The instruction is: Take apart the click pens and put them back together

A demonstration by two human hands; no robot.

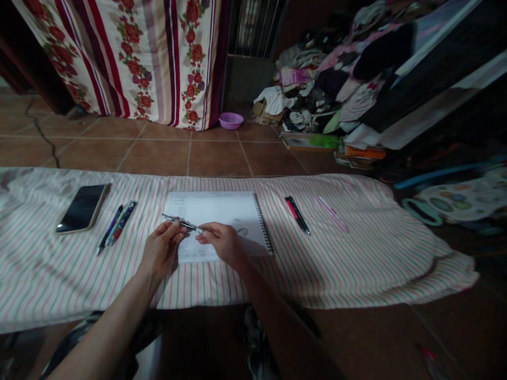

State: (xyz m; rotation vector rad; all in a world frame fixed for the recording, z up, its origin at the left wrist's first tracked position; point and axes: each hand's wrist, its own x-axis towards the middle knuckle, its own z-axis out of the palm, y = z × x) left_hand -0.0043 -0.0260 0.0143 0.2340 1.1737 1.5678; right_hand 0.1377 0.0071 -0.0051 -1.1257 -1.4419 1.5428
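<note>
Above the open spiral notebook (222, 203), my left hand (163, 244) pinches a dark pen (186, 225) by its middle. The fingertips of my right hand (222, 240) close on the pen's other end, where a small whitish part shows. It is too small to tell whether that part is joined to the pen. Near my right hand, a small grey mark or piece (242, 231) shows on the page; I cannot make out which. The notebook lies flat, its wire binding on the right side.
Left of the notebook lie several pens (116, 227) in a bundle and a phone (82, 208). To the right are a red and black pen pair (297, 215) and a pink pen (331, 214). Beyond the striped cloth (356, 253) are a purple basin (231, 121) and piled clothes (336, 68).
</note>
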